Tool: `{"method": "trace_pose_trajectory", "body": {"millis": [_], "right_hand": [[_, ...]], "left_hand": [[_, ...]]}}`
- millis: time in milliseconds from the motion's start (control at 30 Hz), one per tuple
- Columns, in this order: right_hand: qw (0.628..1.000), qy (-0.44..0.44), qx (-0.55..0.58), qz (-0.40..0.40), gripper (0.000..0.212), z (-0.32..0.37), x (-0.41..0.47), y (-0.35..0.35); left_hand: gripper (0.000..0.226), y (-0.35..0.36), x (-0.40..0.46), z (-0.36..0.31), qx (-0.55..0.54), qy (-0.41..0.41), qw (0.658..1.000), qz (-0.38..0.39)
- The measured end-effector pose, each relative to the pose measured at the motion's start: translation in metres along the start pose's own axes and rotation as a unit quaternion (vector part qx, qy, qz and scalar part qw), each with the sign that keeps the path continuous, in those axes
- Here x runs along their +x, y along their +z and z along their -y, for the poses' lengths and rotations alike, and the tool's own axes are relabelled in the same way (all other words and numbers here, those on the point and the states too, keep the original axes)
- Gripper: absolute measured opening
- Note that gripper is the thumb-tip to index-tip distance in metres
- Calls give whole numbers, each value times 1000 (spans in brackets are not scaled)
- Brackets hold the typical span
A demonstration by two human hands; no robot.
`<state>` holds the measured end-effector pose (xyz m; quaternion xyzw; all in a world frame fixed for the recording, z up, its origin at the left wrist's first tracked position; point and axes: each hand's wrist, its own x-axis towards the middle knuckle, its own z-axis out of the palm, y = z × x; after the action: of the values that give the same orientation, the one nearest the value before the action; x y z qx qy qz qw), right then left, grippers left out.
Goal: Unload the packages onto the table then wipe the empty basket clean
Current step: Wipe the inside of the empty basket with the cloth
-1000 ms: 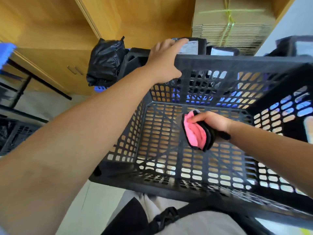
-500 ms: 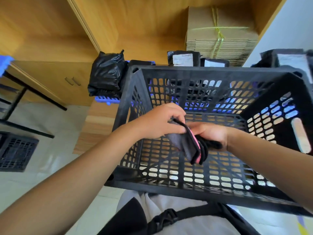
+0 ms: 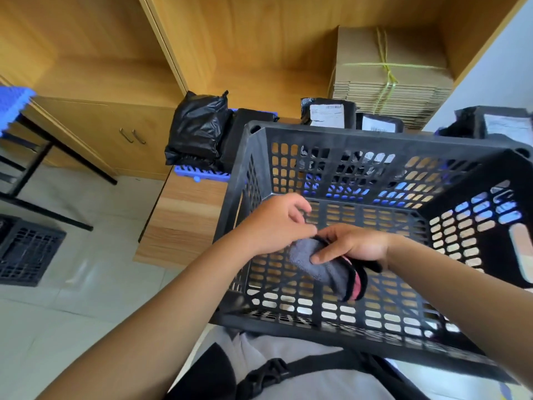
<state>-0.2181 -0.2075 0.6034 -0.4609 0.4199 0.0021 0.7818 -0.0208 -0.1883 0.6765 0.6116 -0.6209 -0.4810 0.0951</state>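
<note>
A black slatted plastic basket (image 3: 386, 141) stands in front of me with nothing inside but my hands. Both hands are over its floor. My right hand (image 3: 354, 245) grips a folded cloth (image 3: 323, 268), grey outside with a pink and black edge. My left hand (image 3: 274, 223) pinches the cloth's upper end, fingers curled. Black packages with white labels (image 3: 327, 112) lie on the wooden table (image 3: 184, 215) behind the basket, and a black bag (image 3: 199, 128) sits at its left end.
A tied stack of flat cardboard (image 3: 389, 76) stands behind the packages. A blue crate (image 3: 199, 171) lies under the black bag. Another black basket (image 3: 27, 249) is on the tiled floor at the left, near a black-legged table (image 3: 57, 157). Wooden cabinets line the back.
My left hand has let go of the basket's far rim and come down onto the cloth. The cloth has turned from its pink face to its grey face.
</note>
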Motion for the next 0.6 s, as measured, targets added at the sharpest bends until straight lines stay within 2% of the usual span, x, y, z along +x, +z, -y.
{"method": "trace_pose_trajectory", "body": {"millis": [67,133,167,233,267,333,400,600], "right_hand": [[981,37,-131,-135,19,-7,24,-14],[927,84,-255,-262,14,-18,48,-29],[902,103,-296,-296,15,-22,57,-34],[865,103,-357,-338,17,-25,72,-37],[846,85,-387,-356,17,-25,79,-37],[805,25,-449,-387,22,-23,98,-38],[774,-19,-489,-402,28,-21,118,-41],[746,-36,-517,-417,43,-19,168,-54]], "left_hand": [[36,-14,-2,4,86,56,982,-160],[47,-30,2,15,151,82,938,-302],[60,-36,7,24,168,62,925,-336],[87,-44,19,40,154,-34,937,-312],[88,-45,25,47,101,-87,952,-276],[65,-43,32,54,1,-141,962,-232],[47,-43,35,56,14,-145,959,-242],[22,-43,33,50,-6,-127,957,-262]]}}
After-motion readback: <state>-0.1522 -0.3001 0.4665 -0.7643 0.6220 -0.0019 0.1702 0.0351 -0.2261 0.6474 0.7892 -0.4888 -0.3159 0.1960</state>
